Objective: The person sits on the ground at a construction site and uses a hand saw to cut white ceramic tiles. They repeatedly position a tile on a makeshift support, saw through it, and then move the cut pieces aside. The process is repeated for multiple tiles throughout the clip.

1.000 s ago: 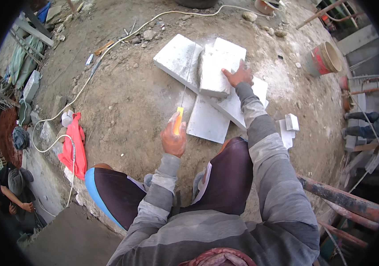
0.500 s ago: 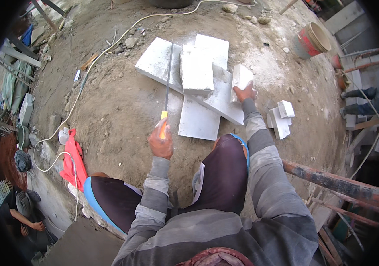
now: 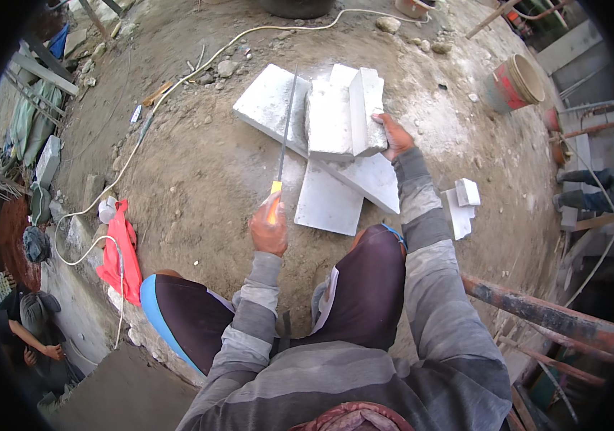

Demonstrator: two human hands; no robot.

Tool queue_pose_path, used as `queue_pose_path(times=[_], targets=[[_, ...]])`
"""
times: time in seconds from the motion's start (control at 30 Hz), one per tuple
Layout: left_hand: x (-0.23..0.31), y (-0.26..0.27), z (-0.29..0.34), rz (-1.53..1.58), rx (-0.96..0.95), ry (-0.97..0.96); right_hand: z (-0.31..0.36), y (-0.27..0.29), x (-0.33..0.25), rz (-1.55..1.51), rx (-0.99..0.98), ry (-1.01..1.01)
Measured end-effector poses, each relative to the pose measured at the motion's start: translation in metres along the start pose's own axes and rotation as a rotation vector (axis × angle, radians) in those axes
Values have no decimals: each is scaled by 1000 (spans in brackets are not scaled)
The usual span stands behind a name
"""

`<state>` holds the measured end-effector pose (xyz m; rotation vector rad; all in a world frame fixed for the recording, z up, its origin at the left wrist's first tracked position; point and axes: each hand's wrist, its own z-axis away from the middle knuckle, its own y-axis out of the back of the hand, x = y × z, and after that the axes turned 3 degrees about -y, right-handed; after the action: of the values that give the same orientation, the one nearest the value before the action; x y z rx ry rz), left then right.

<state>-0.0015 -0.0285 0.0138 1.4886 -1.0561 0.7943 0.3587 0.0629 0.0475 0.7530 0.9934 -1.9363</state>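
A red cloth (image 3: 123, 251) lay beneath a loop of pale cord (image 3: 121, 287) on a dirt building site, left of a person at work in grey striped sleeves. The left hand (image 3: 269, 228) was closed around the yellow-orange handle of a saw (image 3: 276, 192), its long, thin, dark blade pointing away from the body, over a broad white slab (image 3: 264, 100); whether steel met slab could not be told. The slab, flat and pale with a faintly mottled face, lay slantwise in a loose stack. On the stack rested a thick white block (image 3: 328, 118), square-cornered and chalky, its near edge slightly rough. Below it, a smooth lower slab (image 3: 327, 201) jutted toward the person's knees. Just beside the thick block's right side stood a narrow white block (image 3: 373, 108), its long side face in light grey shade. The right hand (image 3: 395, 136) held this piece by its right side, thumb over the upper edge, the other fingers partly hidden. Farther right, small white offcuts (image 3: 458, 213) sat on the dusty ground, with a red-marked bucket (image 3: 511, 86) beyond.
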Motion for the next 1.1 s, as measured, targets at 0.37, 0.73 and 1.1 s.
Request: queue_pose_path(times=[0.37, 0.73, 1.1], targets=[[-9, -1, -3, 18, 17, -33, -3, -37, -5, 117, 30, -1], [-17, 4, 0, 0, -28, -27, 3, -46, 10, 146, 50, 86], [-21, 1, -5, -131, -119, -81, 23, -58, 112, 681, 406, 592]])
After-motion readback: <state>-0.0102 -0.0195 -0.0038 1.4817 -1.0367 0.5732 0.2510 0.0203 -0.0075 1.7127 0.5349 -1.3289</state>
